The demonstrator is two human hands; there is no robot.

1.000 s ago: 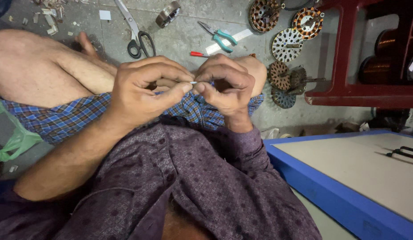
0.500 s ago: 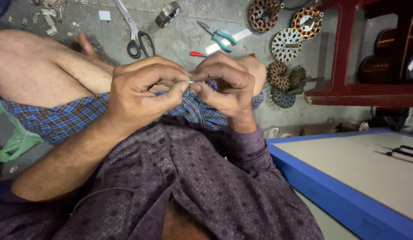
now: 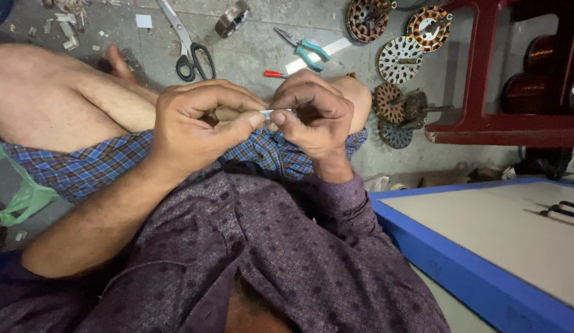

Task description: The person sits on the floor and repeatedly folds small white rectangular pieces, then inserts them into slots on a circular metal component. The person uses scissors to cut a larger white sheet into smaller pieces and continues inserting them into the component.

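While both hands meet above the knees, a small white strip [image 3: 276, 112] is pinched between them, thin, pale, mostly hidden; the left hand [image 3: 197, 123] nips one end with thumb and forefinger pressed together, and the right hand [image 3: 315, 114] curls its fingers [image 3: 287, 123] tight on the other. Beyond, on the floor lie scissors [image 3: 188, 46], pliers [image 3: 305, 48] and round stators [image 3: 401, 60]. A red shelf [image 3: 484, 123] holds copper spools [image 3: 524, 92].
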